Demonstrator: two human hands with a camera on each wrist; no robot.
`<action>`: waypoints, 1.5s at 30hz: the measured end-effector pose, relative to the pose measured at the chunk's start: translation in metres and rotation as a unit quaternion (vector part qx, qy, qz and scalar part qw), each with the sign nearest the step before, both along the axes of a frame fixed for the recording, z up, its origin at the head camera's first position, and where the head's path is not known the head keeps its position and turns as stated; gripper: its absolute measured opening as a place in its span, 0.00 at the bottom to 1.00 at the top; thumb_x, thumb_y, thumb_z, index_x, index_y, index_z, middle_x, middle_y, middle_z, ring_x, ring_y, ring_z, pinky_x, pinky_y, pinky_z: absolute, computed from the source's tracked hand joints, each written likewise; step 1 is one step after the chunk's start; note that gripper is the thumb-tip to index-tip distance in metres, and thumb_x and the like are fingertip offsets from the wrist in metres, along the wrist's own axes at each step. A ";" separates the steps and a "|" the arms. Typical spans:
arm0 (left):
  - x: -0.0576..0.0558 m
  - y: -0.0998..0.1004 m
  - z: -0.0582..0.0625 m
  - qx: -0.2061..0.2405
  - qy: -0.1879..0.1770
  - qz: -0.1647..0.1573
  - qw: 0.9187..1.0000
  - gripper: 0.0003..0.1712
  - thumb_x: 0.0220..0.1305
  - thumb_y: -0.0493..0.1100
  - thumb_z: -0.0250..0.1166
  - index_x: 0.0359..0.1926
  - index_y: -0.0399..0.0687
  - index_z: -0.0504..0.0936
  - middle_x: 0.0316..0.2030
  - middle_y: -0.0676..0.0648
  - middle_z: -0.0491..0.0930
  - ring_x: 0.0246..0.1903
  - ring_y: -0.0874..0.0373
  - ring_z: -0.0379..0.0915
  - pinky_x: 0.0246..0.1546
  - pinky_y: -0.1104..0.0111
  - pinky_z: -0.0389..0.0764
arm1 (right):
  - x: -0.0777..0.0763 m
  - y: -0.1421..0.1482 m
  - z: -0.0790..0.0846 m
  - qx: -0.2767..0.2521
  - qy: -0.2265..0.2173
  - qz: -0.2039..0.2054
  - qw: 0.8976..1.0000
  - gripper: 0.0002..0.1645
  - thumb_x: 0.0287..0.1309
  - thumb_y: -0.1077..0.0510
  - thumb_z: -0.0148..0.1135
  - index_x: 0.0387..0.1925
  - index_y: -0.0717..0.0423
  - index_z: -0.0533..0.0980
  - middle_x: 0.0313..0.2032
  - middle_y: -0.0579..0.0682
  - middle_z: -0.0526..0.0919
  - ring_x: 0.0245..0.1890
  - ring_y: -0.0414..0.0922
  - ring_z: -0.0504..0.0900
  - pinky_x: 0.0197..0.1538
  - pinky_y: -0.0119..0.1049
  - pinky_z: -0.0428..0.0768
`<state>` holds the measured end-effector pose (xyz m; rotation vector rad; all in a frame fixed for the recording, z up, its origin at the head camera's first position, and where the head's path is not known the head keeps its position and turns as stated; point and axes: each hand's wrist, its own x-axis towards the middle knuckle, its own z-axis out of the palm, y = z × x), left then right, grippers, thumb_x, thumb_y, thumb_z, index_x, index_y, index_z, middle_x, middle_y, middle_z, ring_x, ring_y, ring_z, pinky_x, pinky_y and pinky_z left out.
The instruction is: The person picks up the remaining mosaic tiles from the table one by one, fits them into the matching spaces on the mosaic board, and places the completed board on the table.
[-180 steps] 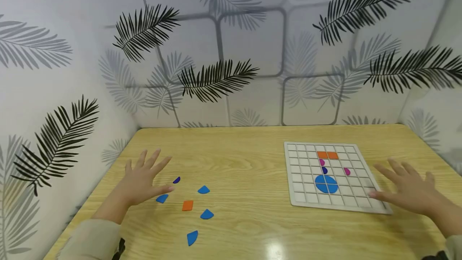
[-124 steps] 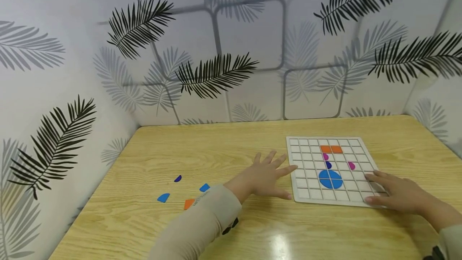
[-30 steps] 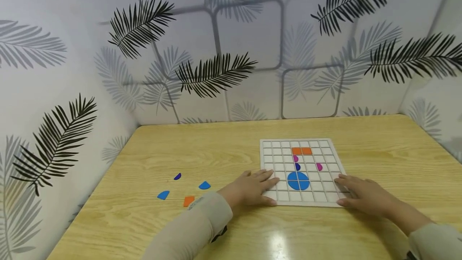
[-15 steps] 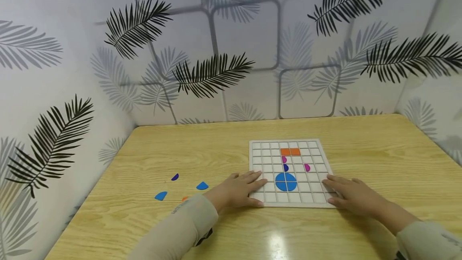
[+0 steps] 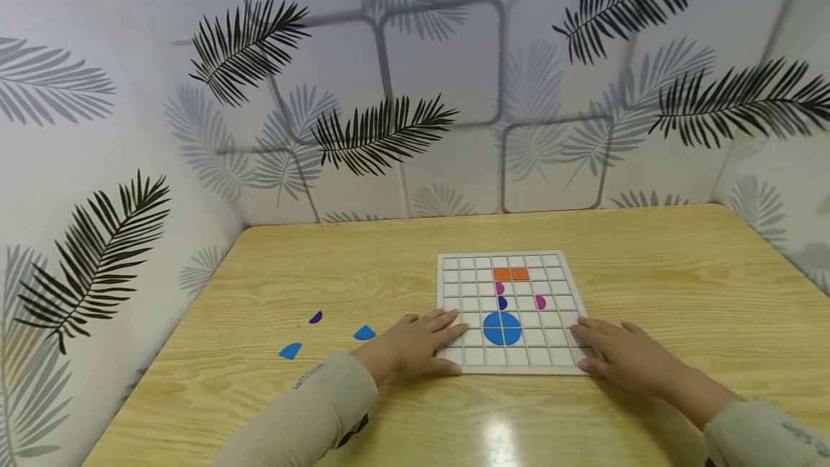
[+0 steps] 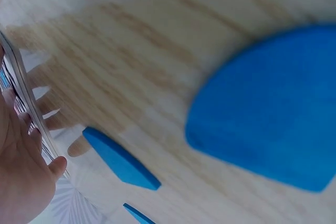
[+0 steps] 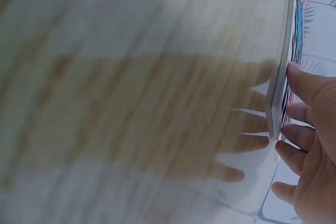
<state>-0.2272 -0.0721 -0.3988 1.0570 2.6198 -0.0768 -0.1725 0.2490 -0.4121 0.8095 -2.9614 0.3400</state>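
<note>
A white gridded board (image 5: 538,359) lies on the table between both hands. Orange squares (image 5: 511,274), pink half-circles (image 5: 541,302), a dark blue half-circle (image 5: 502,303) and a blue circle of quarter pieces (image 5: 502,328) sit on its grid. My left hand (image 5: 415,344) rests on the board's left edge, fingers extended over the border cells and thumb at the near corner. On the opposite edge, my right hand (image 5: 625,357) touches the border with extended fingertips. In the right wrist view, the right hand's thumb and fingers (image 7: 296,136) line the board's edge (image 7: 281,77).
Left of the board lie loose pieces: a dark blue half-circle (image 5: 315,317) and blue quarter pieces (image 5: 290,351), one (image 5: 364,333) close by the left forearm. More blue pieces (image 6: 262,108) show in the left wrist view. A patterned wall (image 5: 454,164) backs the wooden table (image 5: 311,265).
The left hand came from the loose pieces over to the board's left edge. Between both hands the board has slid leftward, slowing lately. The left sleeve now covers the loose orange square.
</note>
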 end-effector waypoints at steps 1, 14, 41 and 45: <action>0.000 0.000 0.000 -0.001 0.001 0.000 1.000 0.41 0.53 0.71 0.41 0.65 0.65 0.43 0.65 0.56 0.39 0.63 0.59 0.32 0.57 0.54 0.45 | 0.001 -0.001 0.000 0.002 0.001 0.000 1.000 0.31 0.52 0.46 0.55 0.51 0.64 0.68 0.52 0.62 0.68 0.51 0.58 0.67 0.47 0.59 0.60; -0.001 -0.010 0.001 -0.003 0.007 -0.003 1.000 0.42 0.52 0.71 0.40 0.65 0.65 0.43 0.65 0.55 0.40 0.63 0.59 0.33 0.57 0.53 0.46 | 0.003 -0.008 0.005 0.012 -0.003 0.006 1.000 0.30 0.53 0.46 0.54 0.52 0.64 0.68 0.52 0.61 0.68 0.51 0.57 0.67 0.47 0.56 0.61; 0.008 -0.026 0.004 -0.003 -0.008 -0.005 1.000 0.41 0.54 0.70 0.40 0.66 0.63 0.43 0.65 0.54 0.39 0.63 0.58 0.32 0.57 0.55 0.46 | 0.003 -0.006 0.003 -0.011 0.010 0.033 0.999 0.28 0.52 0.47 0.54 0.49 0.63 0.71 0.51 0.61 0.70 0.50 0.58 0.67 0.47 0.53 0.64; 0.007 -0.025 0.003 -0.001 -0.012 -0.009 1.000 0.41 0.53 0.70 0.41 0.66 0.63 0.44 0.65 0.53 0.40 0.63 0.58 0.33 0.57 0.55 0.47 | 0.005 -0.006 0.003 -0.014 0.009 0.032 0.999 0.28 0.52 0.48 0.55 0.49 0.63 0.71 0.50 0.61 0.70 0.50 0.58 0.68 0.47 0.53 0.64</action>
